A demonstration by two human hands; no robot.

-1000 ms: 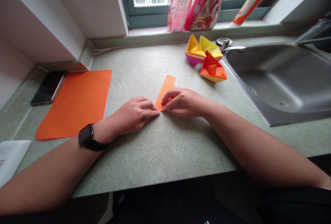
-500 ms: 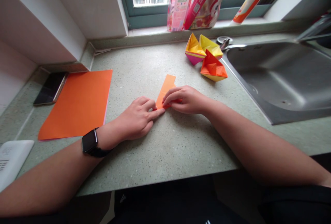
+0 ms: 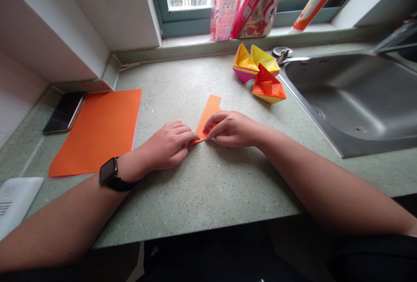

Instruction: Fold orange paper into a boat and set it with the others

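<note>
Orange strip [image 3: 210, 110]: my left hand [image 3: 167, 145] and right hand [image 3: 233, 128] pin its near end; desk [image 3: 202, 186] lies open toward me.

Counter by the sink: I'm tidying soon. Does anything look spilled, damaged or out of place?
Nothing looks spilled or torn. The folded paper boats sit close to the sink rim, the only oddity. Left hand and right hand hold the orange strip flat.

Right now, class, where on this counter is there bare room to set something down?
Free: the counter between the orange sheet and the folded strip, behind that strip, and the near edge before the left hand and right hand. Crowded: paper boats beside the sink, phone beside the sheet.
</note>
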